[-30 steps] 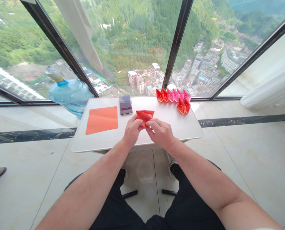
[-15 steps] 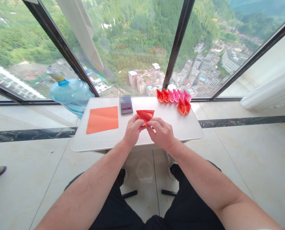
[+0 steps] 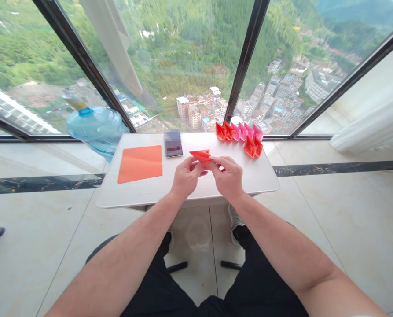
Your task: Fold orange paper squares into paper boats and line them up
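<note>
Between my two hands is a piece of folded red-orange paper [image 3: 200,155], raised a little over the table and tipped so its pointed end faces left. My left hand [image 3: 187,175] pinches its lower left side between thumb and fingers. On the right edge, my right hand [image 3: 228,175] is closed with thumb and fingertips on the paper. The fingers partly hide the lower folds. A flat sheet of orange paper [image 3: 140,164] lies to the left of my hands.
Several folded red and pink paper boats [image 3: 239,132] stand at the table's back right. A phone [image 3: 174,144] lies near the back edge of the white table [image 3: 150,193]. A large blue water bottle [image 3: 97,125] stands behind the left corner, beside tall windows.
The folded paper has been tilted and looks narrower, with its broad front face turned away. My right hand has shifted to its right edge, and the fingers of both hands have changed their grip.
</note>
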Demonstrator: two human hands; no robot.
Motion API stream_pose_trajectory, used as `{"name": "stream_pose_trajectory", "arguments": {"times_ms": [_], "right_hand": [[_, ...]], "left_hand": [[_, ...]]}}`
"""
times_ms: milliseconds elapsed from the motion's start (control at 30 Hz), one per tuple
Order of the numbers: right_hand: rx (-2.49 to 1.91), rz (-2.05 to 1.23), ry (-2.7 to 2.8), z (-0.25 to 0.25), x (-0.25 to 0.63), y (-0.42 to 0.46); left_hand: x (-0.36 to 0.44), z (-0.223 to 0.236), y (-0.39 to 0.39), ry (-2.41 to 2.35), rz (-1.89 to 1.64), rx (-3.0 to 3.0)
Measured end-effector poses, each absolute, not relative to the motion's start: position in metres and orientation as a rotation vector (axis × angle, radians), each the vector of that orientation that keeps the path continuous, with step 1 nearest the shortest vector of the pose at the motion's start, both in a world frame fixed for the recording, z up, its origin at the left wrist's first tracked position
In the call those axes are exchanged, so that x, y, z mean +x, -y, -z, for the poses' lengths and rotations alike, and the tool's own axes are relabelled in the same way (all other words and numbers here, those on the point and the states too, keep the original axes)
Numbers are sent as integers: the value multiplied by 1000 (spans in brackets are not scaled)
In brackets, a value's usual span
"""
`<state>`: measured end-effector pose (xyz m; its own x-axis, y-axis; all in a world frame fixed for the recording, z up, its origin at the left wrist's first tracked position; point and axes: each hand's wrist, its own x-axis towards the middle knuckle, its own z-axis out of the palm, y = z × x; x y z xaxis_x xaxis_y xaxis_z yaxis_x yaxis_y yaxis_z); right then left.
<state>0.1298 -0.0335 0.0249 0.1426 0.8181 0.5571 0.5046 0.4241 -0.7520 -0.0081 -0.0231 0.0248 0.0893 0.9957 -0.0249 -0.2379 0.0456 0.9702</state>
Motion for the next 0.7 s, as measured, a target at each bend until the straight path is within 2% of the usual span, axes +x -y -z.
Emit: {"name": "stream_pose_trajectory", "arguments": {"times_ms": [533,700], "right_hand": [[-1308,-563,1328,-30,119,40],[-1291,-460,1406,-23,123,36]], "left_hand": [[9,-13,35,-1130,-1373,1026],[1,-19,38,-1221,-1501,1214]]}}
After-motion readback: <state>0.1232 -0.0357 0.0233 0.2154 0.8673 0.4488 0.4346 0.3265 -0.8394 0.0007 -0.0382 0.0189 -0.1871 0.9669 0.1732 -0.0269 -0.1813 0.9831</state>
